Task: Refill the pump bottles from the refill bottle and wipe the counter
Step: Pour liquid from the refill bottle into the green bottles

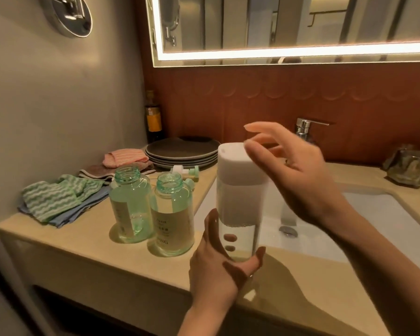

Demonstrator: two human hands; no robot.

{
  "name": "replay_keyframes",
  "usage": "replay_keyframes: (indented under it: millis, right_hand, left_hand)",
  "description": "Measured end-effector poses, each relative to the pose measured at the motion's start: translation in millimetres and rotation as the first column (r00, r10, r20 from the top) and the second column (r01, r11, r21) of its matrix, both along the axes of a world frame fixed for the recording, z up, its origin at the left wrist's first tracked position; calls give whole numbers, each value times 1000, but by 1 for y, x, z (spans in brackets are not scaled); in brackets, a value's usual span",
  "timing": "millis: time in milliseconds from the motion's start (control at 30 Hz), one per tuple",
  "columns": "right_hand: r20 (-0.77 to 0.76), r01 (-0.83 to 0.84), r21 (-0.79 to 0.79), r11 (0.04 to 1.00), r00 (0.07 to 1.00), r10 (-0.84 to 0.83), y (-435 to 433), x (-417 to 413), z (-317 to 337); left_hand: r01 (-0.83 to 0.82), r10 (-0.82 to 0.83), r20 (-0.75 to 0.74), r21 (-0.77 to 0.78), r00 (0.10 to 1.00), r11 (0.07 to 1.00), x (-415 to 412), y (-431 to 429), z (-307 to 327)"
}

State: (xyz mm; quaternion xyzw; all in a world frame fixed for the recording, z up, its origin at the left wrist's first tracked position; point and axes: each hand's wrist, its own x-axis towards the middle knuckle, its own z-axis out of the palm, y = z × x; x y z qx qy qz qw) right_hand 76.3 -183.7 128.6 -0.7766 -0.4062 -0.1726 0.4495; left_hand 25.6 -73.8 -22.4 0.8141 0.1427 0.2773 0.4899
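Two green-tinted glass pump bottles stand open, without pumps, on the beige counter (pixel 87 251): one on the left (pixel 129 204) and one on the right (pixel 172 217), both partly filled with clear liquid. Their green and white pump heads (pixel 187 172) lie behind them. My left hand (pixel 224 265) grips the base of a tall clear refill bottle (pixel 239 202) with a white cap, held upright over the sink's left edge. Liquid fills its lower part. My right hand (pixel 298 175) hovers by the cap with fingers spread and relaxed, fingertips near the cap top.
Striped green, blue, brown and pink cloths (pixel 63 200) lie at the counter's left. Dark plates (pixel 182 151) are stacked behind, beside a dark bottle (pixel 153 117) in the corner. The white sink (pixel 325 236) has a chrome tap (pixel 306 128); a glass holder (pixel 407 166) sits far right.
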Motion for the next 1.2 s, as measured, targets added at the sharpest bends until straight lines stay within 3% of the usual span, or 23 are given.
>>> replay_keyframes:
  millis: [33,100,167,267,433,500,600,667,767,867,933,1000,1133,1200]
  right_hand:
    - [160,131,-115,985,981,-111,2,-9,12]
    - [415,381,-339,860,881,-227,13,-26,28]
    - [546,512,-418,750,802,-243,27,-36,34]
    - [585,554,-455,698,776,-234,40,-32,34]
    - [556,497,-444,746,805,-205,34,-16,30]
    - [526,418,-462,782,839,-138,30,-12,28]
    - [262,67,-505,861,962,79,20,-1,30]
    - [73,-179,-443,879,969,234,12,8,28]
    - [16,-267,-425,865,953,302,3,12,27]
    - [138,-24,-550,835,983,119,3,1,32]
    - [341,264,-628,732,939,-47,9,-14,37]
    - [460,427,-621,657,878,-136,17,-27,41]
    - [596,560,-573,598,786,-164,37,-33,46]
    - [582,520,-587,620,804,-123,36,-28,48]
  left_hand:
    - [13,-13,-14,15,1000,1000,0,0,2]
    - [19,-19,5,23,1000,1000,0,0,2]
    - [2,-3,38,34,999,999,0,-1,3]
    - [10,-11,40,15,999,1000,2,0,3]
    - [32,-32,40,9,999,999,1,0,5]
    - [52,-52,38,9,998,999,2,3,1]
    - [125,-127,-33,-44,991,991,3,13,-3]
    - [130,-133,-49,-64,990,990,2,14,-2]
    - [103,-107,-65,-61,992,993,0,10,0]
    - [105,-110,-63,-80,992,991,0,8,3]
    - [99,-104,-43,-102,994,990,-1,8,5]
    - [96,-97,-2,-90,995,991,-2,7,4]
    - [61,-60,34,-22,998,998,-1,6,0]
    - [66,-66,31,3,997,998,0,6,0]
